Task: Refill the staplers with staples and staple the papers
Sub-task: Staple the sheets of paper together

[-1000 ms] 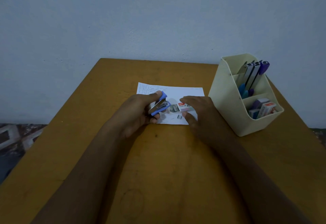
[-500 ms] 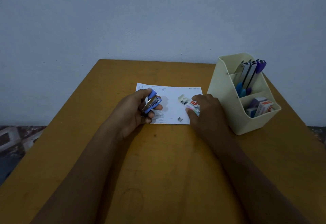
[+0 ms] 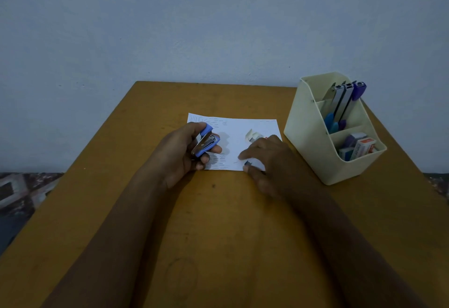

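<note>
My left hand (image 3: 182, 152) grips a small blue stapler (image 3: 206, 143), hinged open with its metal channel showing, over the left part of a white paper (image 3: 233, 137) on the wooden table (image 3: 218, 222). My right hand (image 3: 269, 159) lies on the paper's right side. Its thumb and index finger pinch a short strip of staples (image 3: 249, 163) at the paper's near edge. An opened staple box (image 3: 253, 135) lies just beyond the right hand, partly hidden by it.
A cream desk organizer (image 3: 308, 142) stands at the right, close to the paper. Staplers (image 3: 345, 99) stick up in its back section and staple boxes (image 3: 359, 147) fill the front one. A wall runs behind the table.
My right hand left the staple box and moved toward me onto the staple strip. My left hand shifted slightly left with the stapler.
</note>
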A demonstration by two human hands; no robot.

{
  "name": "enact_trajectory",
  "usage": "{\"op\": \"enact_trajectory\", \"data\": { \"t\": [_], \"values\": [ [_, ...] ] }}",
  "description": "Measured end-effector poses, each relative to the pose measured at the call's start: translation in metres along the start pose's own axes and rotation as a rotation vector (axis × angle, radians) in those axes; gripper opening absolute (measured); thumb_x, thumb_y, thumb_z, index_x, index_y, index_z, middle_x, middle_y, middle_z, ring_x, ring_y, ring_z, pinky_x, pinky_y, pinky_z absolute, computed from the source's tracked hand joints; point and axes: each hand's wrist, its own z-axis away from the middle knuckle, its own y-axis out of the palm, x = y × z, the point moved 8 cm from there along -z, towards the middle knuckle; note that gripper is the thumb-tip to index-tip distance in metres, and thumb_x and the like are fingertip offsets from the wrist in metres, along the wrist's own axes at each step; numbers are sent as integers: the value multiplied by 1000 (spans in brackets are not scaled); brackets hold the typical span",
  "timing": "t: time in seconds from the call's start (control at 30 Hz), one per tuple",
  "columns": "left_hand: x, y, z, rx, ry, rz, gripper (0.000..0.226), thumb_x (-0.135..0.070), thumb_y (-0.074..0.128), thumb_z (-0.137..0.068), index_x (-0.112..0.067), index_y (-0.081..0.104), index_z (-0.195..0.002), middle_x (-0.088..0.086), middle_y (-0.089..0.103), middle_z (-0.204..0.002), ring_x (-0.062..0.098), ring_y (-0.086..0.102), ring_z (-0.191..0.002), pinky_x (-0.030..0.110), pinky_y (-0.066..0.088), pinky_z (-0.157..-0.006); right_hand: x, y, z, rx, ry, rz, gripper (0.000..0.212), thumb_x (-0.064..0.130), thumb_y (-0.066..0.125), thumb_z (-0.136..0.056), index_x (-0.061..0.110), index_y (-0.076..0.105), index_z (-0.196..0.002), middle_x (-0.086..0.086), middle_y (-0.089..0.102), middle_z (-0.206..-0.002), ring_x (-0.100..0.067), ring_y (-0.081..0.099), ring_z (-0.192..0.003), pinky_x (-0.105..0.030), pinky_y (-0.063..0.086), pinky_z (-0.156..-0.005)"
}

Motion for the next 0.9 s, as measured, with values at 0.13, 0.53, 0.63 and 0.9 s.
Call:
{"op": "enact_trajectory", "data": {
  "t": [0.13,0.53,0.63,0.9],
  "values": [
    [0,-1,0,-5,-4,-10,41,-32,44,-97,1,61,-115,18,71,-83,18,47,-51,23,40,-41,0,-8,1,-36,16,-52,15,31,60,-84,23,68,-94,1,67,-100,-16,51,-93,-27,39,-78],
    [0,0,1,-5,4,-30,41,-32,44,-97,0,59,-117,17,71,-82,17,47,-50,23,39,-42,-23,-36,2,-425,129,-123,11,16,65,-84,8,69,-91,-8,69,-93,-21,59,-82,-33,48,-77],
    [0,1,1,-6,7,-24,39,-32,44,-97,-1,60,-115,17,71,-82,17,47,-50,24,39,-42,-23,-39,-3,-458,133,-141,9,10,68,-81,7,69,-89,-8,70,-93,-19,58,-79,-30,44,-76],
    [-1,2,2,14,12,-26,38,-33,45,-97,-3,62,-113,16,72,-83,17,48,-51,24,40,-42,-20,-34,-11,-421,146,-134,10,8,67,-81,9,68,-90,-7,69,-97,-24,59,-87,-31,43,-81]
  ]
}}
